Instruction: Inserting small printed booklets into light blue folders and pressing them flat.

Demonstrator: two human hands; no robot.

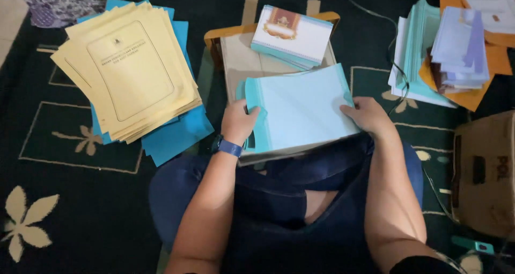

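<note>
— Where's the light blue folder (303,110) sitting?

— On the person's lap, resting on a grey board (241,64) that juts forward over the dark patterned carpet (80,209). The left hand (240,121) has it by the left edge, the right hand (370,115) by the right edge.

— And the fingers?

— The left fingers (252,113) curl over the teal flap and pinch it, thumb on top. The right fingers (348,110) are pressed flat and close together on the sheet; whether any tuck beneath it, I cannot tell.

— Which way does it lie?

— Long axis roughly left to right across the lap, tilted a little so the right end sits farther from the body. Its broad face looks up (slightly blurred, so the fine creases are hard to read).

— How would you handle it well?

— I'd judge it best to keep both edges supported evenly so the sheet doesn't buckle in the middle, and keep it square on the board.

— What's around?

— A yellow folder stack (129,70) over blue ones at left, a white booklet stack (292,35) just ahead, mixed papers (456,48) at right, a cardboard box (485,172) nearby.
</note>
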